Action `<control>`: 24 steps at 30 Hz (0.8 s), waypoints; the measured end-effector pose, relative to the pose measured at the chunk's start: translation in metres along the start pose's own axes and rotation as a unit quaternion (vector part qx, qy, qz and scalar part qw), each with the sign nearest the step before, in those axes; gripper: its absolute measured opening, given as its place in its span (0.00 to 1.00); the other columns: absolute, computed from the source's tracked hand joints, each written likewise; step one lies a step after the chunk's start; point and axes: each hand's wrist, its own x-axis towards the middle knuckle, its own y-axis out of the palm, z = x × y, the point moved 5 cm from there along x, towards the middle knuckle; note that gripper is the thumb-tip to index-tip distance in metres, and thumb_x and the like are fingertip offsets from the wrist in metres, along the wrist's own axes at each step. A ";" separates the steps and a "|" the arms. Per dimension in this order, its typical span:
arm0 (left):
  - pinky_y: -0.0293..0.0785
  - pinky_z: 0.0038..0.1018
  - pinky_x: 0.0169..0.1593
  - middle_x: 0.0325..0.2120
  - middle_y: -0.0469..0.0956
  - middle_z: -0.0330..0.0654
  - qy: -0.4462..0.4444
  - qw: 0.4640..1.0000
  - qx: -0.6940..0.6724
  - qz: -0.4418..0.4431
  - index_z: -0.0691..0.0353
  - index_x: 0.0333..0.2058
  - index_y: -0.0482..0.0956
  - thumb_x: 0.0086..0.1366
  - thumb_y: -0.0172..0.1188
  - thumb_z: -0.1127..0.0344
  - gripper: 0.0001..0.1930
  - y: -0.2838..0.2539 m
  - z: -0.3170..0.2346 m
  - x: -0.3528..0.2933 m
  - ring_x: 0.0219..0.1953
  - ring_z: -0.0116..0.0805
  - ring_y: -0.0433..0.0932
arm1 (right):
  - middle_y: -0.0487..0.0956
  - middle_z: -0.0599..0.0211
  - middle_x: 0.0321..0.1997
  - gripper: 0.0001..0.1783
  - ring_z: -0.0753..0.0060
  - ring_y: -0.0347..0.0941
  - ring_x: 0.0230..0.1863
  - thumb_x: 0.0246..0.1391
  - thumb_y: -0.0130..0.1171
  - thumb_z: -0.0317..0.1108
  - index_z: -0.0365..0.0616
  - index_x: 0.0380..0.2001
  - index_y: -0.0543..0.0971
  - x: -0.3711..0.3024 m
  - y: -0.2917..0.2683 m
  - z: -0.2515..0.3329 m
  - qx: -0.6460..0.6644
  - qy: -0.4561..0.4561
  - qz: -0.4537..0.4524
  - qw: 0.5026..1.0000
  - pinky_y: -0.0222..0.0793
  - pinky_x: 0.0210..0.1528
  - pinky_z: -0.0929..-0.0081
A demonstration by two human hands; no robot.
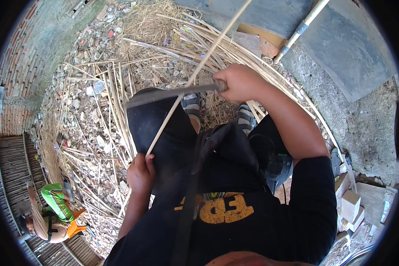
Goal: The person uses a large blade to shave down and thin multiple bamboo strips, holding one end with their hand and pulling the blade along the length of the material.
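Observation:
A long, pale bamboo strip [163, 125] slants from my lap up past the top of the view. My left hand [140, 174] is closed round its lower end, beside my left knee. In my right hand [243, 83] is the handle of a machete [162, 95], whose broad grey blade reaches left over my knee. The blade crosses the strip at about knee height and seems to touch it. Slight blur hides the exact contact of edge and strip.
Split bamboo strips [115, 102] lie on rubble left of my legs, and a longer bundle [235, 48] lies ahead. Grey panels [348, 48] and a pole [299, 32] lean at the right, above pale blocks [351, 206]. Another person [53, 221] sits on an orange stool at lower left.

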 end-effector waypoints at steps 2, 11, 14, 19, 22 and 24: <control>0.68 0.48 0.25 0.19 0.74 0.52 0.010 1.000 0.009 -0.018 0.61 0.27 0.69 0.71 0.59 0.58 0.16 0.002 0.002 0.000 0.21 0.59 0.75 | 0.78 0.55 0.24 0.14 0.51 0.78 0.31 0.50 0.68 0.43 0.44 0.34 0.81 0.005 0.000 -0.018 0.045 -0.002 -0.029 0.999 0.71 0.35 0.54; 0.68 0.50 0.26 0.18 0.73 0.52 -0.004 1.000 -0.014 0.010 0.61 0.27 0.69 0.73 0.55 0.57 0.17 -0.003 0.002 0.000 0.22 0.59 0.74 | 0.80 0.54 0.27 0.13 0.45 0.79 0.36 0.42 0.67 0.38 0.45 0.31 0.80 0.001 0.000 0.012 -0.043 0.016 -0.007 0.999 0.74 0.40 0.51; 0.67 0.50 0.26 0.18 0.73 0.53 -0.004 1.000 -0.017 0.026 0.61 0.26 0.69 0.73 0.55 0.57 0.18 -0.003 0.003 0.004 0.21 0.59 0.74 | 0.81 0.54 0.28 0.12 0.45 0.79 0.36 0.42 0.65 0.37 0.46 0.32 0.81 0.004 -0.001 -0.015 -0.008 0.046 -0.025 0.999 0.74 0.40 0.51; 0.67 0.49 0.24 0.17 0.72 0.52 -0.001 1.000 -0.014 0.019 0.61 0.26 0.68 0.73 0.56 0.56 0.18 -0.005 0.003 0.003 0.20 0.58 0.74 | 0.82 0.56 0.29 0.09 0.49 0.80 0.37 0.43 0.63 0.36 0.49 0.31 0.82 0.000 -0.003 0.002 -0.020 0.063 -0.011 0.998 0.74 0.40 0.53; 0.67 0.48 0.24 0.17 0.72 0.52 -0.005 1.000 -0.003 0.013 0.61 0.26 0.68 0.73 0.56 0.56 0.18 -0.004 0.001 0.001 0.20 0.58 0.75 | 0.82 0.57 0.30 0.08 0.51 0.81 0.38 0.44 0.63 0.37 0.49 0.30 0.82 0.002 -0.003 0.002 -0.037 0.085 0.034 0.995 0.75 0.40 0.54; 0.67 0.49 0.24 0.17 0.73 0.52 -0.001 1.000 0.006 0.018 0.61 0.27 0.68 0.73 0.56 0.55 0.18 -0.004 -0.002 0.004 0.20 0.58 0.75 | 0.82 0.57 0.30 0.09 0.50 0.81 0.38 0.45 0.64 0.39 0.47 0.30 0.82 0.007 0.004 -0.021 -0.022 0.090 0.030 0.995 0.75 0.41 0.53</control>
